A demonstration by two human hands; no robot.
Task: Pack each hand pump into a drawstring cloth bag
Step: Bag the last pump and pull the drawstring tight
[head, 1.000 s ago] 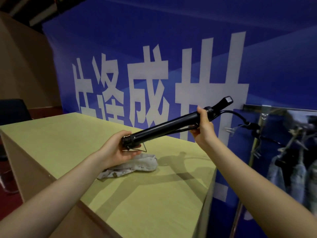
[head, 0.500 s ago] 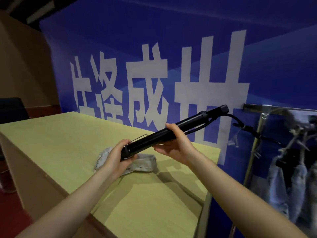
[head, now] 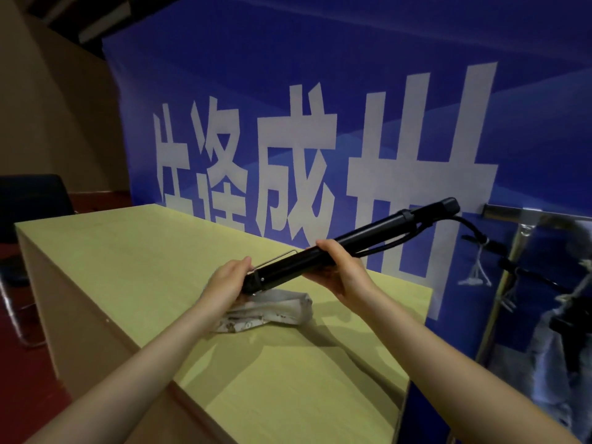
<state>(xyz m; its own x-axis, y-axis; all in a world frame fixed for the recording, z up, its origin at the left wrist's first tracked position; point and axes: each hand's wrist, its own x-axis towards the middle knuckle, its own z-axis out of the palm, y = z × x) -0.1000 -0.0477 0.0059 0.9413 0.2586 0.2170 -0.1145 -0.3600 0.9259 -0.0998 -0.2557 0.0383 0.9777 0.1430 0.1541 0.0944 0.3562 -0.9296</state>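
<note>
Black pump (head: 323, 256) hangs tilted over the tabletop (head: 134, 248); my right hand (head: 341, 272) has slid from the handle down to mid-barrel and grips it, left hand (head: 229, 280) clasps the base. Bag (head: 272, 310) lies crumpled below, unopened: bagging comes next, I reckon.

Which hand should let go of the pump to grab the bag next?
Left, probably. The left hand holds the hand pump by its near end, right above the cloth bag; the right hand grips mid-barrel and could support it alone.
</note>
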